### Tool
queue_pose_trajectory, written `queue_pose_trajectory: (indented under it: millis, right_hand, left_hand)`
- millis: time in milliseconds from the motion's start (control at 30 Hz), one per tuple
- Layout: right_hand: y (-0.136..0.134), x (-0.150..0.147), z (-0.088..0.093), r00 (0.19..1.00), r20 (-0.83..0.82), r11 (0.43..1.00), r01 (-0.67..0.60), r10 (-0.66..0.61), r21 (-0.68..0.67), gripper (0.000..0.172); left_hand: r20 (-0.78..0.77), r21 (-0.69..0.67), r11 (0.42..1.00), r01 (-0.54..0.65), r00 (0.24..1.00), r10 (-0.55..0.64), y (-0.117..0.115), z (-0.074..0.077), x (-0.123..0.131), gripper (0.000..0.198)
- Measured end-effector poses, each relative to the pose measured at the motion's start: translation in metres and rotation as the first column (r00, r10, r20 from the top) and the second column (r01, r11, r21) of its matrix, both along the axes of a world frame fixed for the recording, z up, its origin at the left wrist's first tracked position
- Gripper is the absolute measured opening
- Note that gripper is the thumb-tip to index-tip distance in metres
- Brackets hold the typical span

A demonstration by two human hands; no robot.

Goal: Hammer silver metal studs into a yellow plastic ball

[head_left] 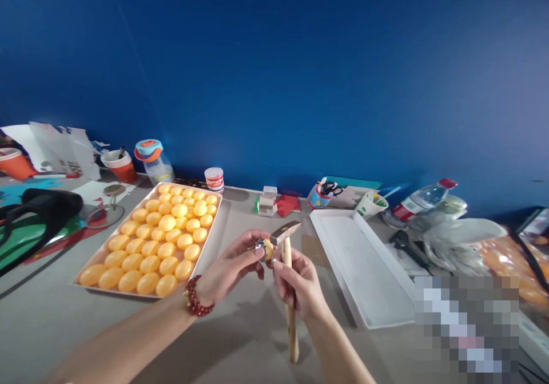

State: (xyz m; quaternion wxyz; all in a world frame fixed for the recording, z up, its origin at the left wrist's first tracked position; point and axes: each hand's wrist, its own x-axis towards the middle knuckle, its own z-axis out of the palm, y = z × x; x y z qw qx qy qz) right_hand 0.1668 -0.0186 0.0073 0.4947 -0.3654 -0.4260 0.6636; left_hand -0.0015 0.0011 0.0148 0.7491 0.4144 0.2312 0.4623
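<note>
My left hand [234,266], with a red bead bracelet at the wrist, pinches a small yellow and silver piece [263,248] over the middle of the table. My right hand [300,284] is closed round the wooden handle of a small hammer [288,275]. The hammer stands upright, and its metal head touches the small piece. To the left lies a tray [212,232] filled with several rows of yellow egg-shaped capsules [160,238].
An empty white tray [364,269] lies to the right. Along the blue wall stand cups, a jar [153,161], a small tub [214,179], a scissors holder [322,195] and a water bottle [422,201]. A black bag [34,212] sits at far left, orange bags at far right.
</note>
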Motion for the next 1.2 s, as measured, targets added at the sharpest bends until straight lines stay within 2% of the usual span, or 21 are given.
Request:
queue_pose_trajectory:
  millis: [200, 367, 500, 633, 800, 933, 1033, 1067, 1133, 1200]
  right_hand:
    - [0.001, 0.001, 0.003, 0.999, 0.05, 1.0, 0.0, 0.001, -0.026, 0.029]
    - [0.002, 0.001, 0.004, 0.998, 0.06, 0.999, 0.036, -0.034, -0.035, 0.03]
    - [0.002, -0.001, 0.001, 0.999, 0.022, 0.997, 0.044, -0.043, -0.058, 0.031]
    - [0.002, -0.001, -0.004, 1.0, -0.026, 0.999, 0.0, -0.001, -0.039, 0.03]
    - [0.002, -0.003, -0.008, 0.998, -0.051, 0.999, -0.034, 0.033, -0.023, 0.028]
    - [0.003, -0.004, -0.008, 0.996, -0.082, 0.996, -0.041, 0.035, -0.084, 0.032]
    - [0.004, -0.003, -0.008, 0.993, -0.117, 0.991, -0.049, 0.034, -0.127, 0.033]
    - [0.004, -0.003, -0.008, 0.992, -0.125, 0.99, -0.044, 0.028, -0.131, 0.033]
    - [0.005, -0.002, -0.007, 0.99, -0.142, 0.993, -0.038, 0.021, -0.116, 0.032]
    - [0.004, -0.001, -0.005, 0.985, -0.169, 0.995, -0.045, 0.03, -0.085, 0.031]
  left_hand:
    - [-0.129, 0.089, 0.996, 0.004, 0.992, 0.007, -0.003, 0.004, 0.0, 0.022]
    - [-0.306, 0.233, 0.972, -0.021, 0.947, 0.094, -0.008, 0.013, -0.003, 0.025]
    - [-0.453, 0.462, 0.887, 0.01, 0.863, 0.226, -0.009, 0.017, -0.006, 0.019]
    - [-0.426, 0.642, 0.767, 0.005, 0.834, 0.351, -0.007, 0.014, -0.006, 0.016]
    - [-0.4, 0.724, 0.69, 0.012, 0.822, 0.405, -0.006, 0.01, -0.006, 0.014]
    - [-0.414, 0.742, 0.669, 0.043, 0.814, 0.408, -0.006, 0.011, -0.008, 0.018]
    - [-0.442, 0.713, 0.7, 0.047, 0.804, 0.397, -0.007, 0.014, -0.009, 0.018]
    - [-0.454, 0.675, 0.737, 0.041, 0.81, 0.372, -0.007, 0.015, -0.009, 0.018]
    - [-0.436, 0.531, 0.847, 0.017, 0.863, 0.256, -0.007, 0.016, -0.009, 0.024]
    - [-0.308, 0.333, 0.943, 0.017, 0.947, 0.092, -0.006, 0.017, -0.008, 0.032]
